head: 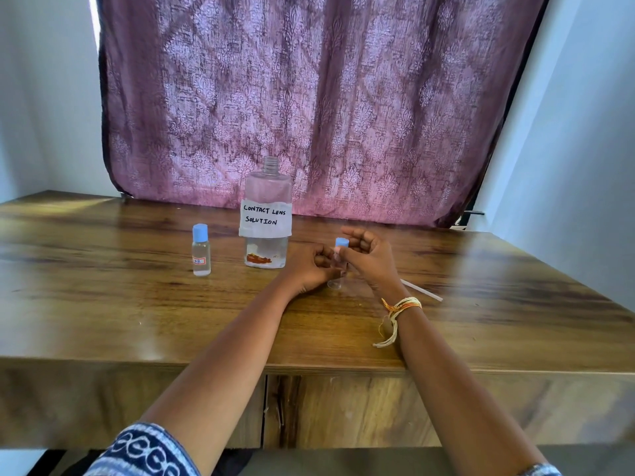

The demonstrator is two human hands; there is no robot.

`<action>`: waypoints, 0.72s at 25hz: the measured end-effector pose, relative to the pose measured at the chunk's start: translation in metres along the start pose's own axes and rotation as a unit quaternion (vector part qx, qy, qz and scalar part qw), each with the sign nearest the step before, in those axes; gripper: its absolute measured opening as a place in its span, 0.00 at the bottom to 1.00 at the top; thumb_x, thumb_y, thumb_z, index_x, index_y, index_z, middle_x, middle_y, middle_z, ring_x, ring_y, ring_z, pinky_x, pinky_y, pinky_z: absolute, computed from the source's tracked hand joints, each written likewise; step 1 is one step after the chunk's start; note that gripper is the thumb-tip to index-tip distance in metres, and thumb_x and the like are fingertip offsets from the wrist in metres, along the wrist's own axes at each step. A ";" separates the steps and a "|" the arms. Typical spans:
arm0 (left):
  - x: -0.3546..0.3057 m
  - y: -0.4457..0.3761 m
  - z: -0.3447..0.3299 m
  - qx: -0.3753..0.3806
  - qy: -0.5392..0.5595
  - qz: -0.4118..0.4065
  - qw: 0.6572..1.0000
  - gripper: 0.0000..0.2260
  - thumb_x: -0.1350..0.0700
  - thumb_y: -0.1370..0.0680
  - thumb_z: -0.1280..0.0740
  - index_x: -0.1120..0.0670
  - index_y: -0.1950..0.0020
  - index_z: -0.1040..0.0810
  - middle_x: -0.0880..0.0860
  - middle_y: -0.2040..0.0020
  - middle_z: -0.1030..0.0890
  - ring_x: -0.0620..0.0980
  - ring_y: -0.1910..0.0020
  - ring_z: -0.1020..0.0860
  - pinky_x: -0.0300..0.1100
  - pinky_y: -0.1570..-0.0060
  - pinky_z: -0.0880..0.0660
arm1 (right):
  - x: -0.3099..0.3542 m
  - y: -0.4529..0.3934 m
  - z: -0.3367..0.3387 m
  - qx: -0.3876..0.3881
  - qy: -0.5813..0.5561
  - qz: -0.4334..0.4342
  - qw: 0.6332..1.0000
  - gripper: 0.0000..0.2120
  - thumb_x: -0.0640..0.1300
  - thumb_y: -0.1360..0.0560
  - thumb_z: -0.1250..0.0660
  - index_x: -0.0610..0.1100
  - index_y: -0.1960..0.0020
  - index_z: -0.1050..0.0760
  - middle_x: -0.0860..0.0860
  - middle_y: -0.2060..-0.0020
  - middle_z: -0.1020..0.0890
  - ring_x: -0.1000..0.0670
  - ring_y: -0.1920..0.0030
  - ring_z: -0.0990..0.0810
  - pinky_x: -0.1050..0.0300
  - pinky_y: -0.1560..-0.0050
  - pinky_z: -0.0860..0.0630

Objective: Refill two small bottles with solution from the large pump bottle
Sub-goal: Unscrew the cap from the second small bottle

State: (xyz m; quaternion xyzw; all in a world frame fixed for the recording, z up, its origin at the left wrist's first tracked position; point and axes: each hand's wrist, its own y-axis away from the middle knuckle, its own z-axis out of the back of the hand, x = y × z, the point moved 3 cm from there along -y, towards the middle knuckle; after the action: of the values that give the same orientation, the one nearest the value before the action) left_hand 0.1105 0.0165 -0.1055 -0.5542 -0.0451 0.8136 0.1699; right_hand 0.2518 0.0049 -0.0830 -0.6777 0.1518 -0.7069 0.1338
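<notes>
A large clear bottle (267, 214) labelled "CONTACT LENS SOLUTION" stands at mid-table with its neck uncapped and no pump on it; a little liquid sits at its bottom. To its left stands a small clear bottle (201, 250) with a blue cap on and a small label. A second small clear bottle (336, 281) stands right of the large one. My left hand (311, 269) grips its body. My right hand (366, 257) pinches its blue cap (341, 242) at the top.
A thin white tube or straw (422, 291) lies on the wooden table (137, 321) just right of my right wrist. A purple patterned curtain (309, 97) hangs behind the table. A drawer front runs below the near edge.
</notes>
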 end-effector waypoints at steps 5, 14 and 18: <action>-0.001 0.001 0.000 -0.001 0.012 -0.009 1.000 0.16 0.58 0.30 0.24 0.55 0.43 0.20 0.52 0.52 0.14 0.47 0.51 0.17 0.43 0.47 0.23 | 0.000 -0.001 -0.001 0.015 0.008 0.006 1.000 0.21 0.33 0.32 0.24 0.42 0.42 0.23 0.46 0.55 0.17 0.50 0.54 0.18 0.55 0.51 0.19; 0.001 -0.001 -0.001 -0.015 0.000 0.011 1.000 0.13 0.55 0.31 0.24 0.53 0.48 0.20 0.51 0.53 0.14 0.47 0.52 0.17 0.46 0.46 0.22 | 0.004 -0.003 0.005 -0.024 -0.093 -0.032 0.995 0.11 0.32 0.28 0.28 0.42 0.49 0.23 0.44 0.55 0.16 0.45 0.53 0.17 0.51 0.49 0.20; 0.000 0.000 -0.001 -0.033 0.002 0.006 0.999 0.14 0.57 0.30 0.24 0.54 0.47 0.20 0.52 0.53 0.15 0.48 0.51 0.17 0.40 0.54 0.22 | -0.001 -0.001 0.009 -0.044 -0.205 -0.105 0.972 0.07 0.33 0.27 0.30 0.42 0.53 0.24 0.46 0.61 0.14 0.51 0.59 0.15 0.58 0.52 0.20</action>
State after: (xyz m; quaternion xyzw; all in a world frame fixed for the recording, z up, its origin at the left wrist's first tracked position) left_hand 0.1112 0.0162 -0.1057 -0.5611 -0.0678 0.8118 0.1468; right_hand 0.2611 0.0058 -0.0831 -0.8256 0.0795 -0.5557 0.0570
